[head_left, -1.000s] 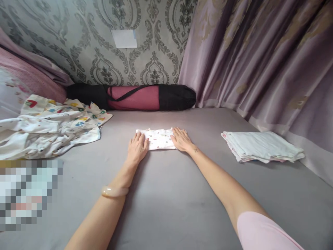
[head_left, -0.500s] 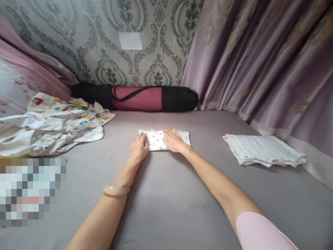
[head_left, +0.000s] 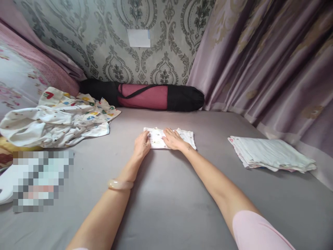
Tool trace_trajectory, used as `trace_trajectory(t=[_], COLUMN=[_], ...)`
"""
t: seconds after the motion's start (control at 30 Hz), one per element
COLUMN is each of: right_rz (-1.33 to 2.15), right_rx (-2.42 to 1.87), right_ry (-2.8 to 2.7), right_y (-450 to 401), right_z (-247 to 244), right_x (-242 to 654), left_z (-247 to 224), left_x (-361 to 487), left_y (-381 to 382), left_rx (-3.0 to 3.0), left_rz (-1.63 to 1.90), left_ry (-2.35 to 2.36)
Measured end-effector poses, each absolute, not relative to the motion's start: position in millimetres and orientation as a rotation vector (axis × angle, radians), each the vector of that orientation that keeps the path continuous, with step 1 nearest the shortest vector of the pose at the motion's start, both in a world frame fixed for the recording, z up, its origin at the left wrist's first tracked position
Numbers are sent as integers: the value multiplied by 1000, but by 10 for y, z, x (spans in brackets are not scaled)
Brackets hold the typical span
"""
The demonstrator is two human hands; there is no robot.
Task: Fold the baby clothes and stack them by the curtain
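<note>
While a grey sheet (head_left: 166, 208) spreads across my feed, a crumpled pile (head_left: 54, 121) lies left and a folded stack (head_left: 273, 152) right; between them sits the folded cloth (head_left: 157, 138). My right grip (head_left: 172, 139) rests flat on it, unclenched; my left grip (head_left: 142, 143) touches its left end, pinching or not I can't tell.

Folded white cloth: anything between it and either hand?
Nothing visible: the right hand rests on the folded white cloth, the left hand touches its left end. Crumpled clothes lie off left, the stacked cloths off right.
</note>
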State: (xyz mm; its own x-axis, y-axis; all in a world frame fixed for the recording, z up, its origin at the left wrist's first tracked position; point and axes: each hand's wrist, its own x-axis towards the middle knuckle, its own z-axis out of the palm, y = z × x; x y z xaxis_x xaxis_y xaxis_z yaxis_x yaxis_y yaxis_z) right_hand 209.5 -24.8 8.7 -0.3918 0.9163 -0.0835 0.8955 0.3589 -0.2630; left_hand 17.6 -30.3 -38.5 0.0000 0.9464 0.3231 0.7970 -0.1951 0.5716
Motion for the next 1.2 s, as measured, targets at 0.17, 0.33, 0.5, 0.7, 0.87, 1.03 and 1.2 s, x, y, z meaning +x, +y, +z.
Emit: trace_trajectory(t=[0.17,0.33,0.5,0.7,0.87,1.03,1.2], right_rz=[341,274,367,329,318,338,287], right_rx=[-1577,-1538,-1564,-1555,-1563,-1579,-1589], right_ry=[-2573,-2535,-2595,-2581,-2543,-2573,-2493], right_y=[-262,-294,-265,-207,-207,-187,-218], right_z=[118,-53,57,67,-40,34,-16], right_x=[1852,1725,1713,1467,1368,1296,1137], left_z=[-356,-271,-185,-200,-227,-256,-278], left_x=[164,147,115,81,48,27,16], left_y=[-302,-319,-333,-310,-288,-271,-272], left_rx=[1927,1740,1559,1406,1340,1313,1305], left_rz=[1062,1121,1169,1270,1346,1383,1416], left_ry=[1824,1827,1856,1872,1875,1866,1834])
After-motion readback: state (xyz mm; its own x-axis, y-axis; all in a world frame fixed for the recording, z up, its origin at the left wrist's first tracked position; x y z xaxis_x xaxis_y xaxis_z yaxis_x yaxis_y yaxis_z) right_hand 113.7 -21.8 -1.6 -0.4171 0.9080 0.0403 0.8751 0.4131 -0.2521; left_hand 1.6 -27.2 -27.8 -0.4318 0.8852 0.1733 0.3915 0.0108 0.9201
